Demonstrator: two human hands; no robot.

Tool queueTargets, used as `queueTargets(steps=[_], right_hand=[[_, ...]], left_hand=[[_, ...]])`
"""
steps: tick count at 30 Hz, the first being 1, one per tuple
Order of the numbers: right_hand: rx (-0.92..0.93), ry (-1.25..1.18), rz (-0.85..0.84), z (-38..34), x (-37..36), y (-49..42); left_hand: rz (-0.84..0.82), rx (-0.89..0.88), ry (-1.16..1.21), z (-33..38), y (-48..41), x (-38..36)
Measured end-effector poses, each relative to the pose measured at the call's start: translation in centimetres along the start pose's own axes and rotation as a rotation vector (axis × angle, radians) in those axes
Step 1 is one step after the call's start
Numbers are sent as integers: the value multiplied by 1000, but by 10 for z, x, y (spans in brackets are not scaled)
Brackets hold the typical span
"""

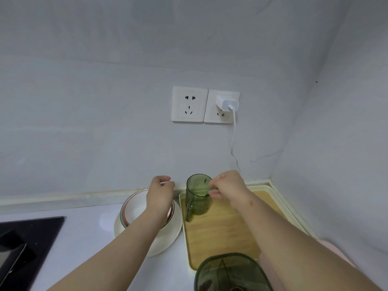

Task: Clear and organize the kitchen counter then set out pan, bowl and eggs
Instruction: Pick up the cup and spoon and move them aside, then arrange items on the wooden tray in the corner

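Head view, worktop corner. Right hand (228, 189) pinches the far right rim of the cup (197, 196), fingertips curled over the lip. The green ribbed cup stands upright at the far left of the tray (226, 232), its handle turned toward the viewer. Left hand (160, 192) is above the far edge of the bowls (134, 211), fingers curled; whether it holds anything cannot be told.

Step in hand, by judgement: clearing the cup from the tray. A rim pinch is a weak hold on a smooth wall, so the lift is best kept vertical and slow, or the grip shifted to the handle, with the cup kept level in case it holds liquid.

The bowls are nested and sit on a white plate (168, 238) on the worktop (88, 227), just left of the tray and close to the cup's path. A larger green container (231, 274) overlaps the tray's near edge and narrows the way back toward the viewer. A dark hob (25, 238) lies at the near left. On the wall, a charger (226, 102) sits in the right-hand socket, and its cable (234, 139) drops behind the right hand. Pan and eggs are not in view.
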State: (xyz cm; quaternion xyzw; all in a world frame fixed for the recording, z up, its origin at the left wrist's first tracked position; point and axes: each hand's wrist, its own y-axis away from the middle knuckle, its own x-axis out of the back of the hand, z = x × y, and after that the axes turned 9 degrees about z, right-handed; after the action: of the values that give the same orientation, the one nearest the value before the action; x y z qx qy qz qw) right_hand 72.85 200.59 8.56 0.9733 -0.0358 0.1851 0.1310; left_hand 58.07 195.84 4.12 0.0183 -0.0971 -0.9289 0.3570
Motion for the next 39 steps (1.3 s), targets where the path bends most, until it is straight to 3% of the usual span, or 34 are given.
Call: queueTargets(steps=[7, 12, 20, 28, 39], right_hand=[[67, -72, 71, 18, -24, -11], [-13, -261, 4, 19, -26, -11], [-89, -260, -7, 19, -16, 8], [-24, -293, 204, 5, -5, 61], [-64, -378, -71, 19, -64, 194]], left_hand=[[-9, 14, 29, -5, -1, -7], [-34, 20, -3, -8, -3, -5], [-51, 19, -12, 1, 9, 4], [-71, -23, 10, 23, 43, 36], [-138, -23, 34, 20, 117, 127]])
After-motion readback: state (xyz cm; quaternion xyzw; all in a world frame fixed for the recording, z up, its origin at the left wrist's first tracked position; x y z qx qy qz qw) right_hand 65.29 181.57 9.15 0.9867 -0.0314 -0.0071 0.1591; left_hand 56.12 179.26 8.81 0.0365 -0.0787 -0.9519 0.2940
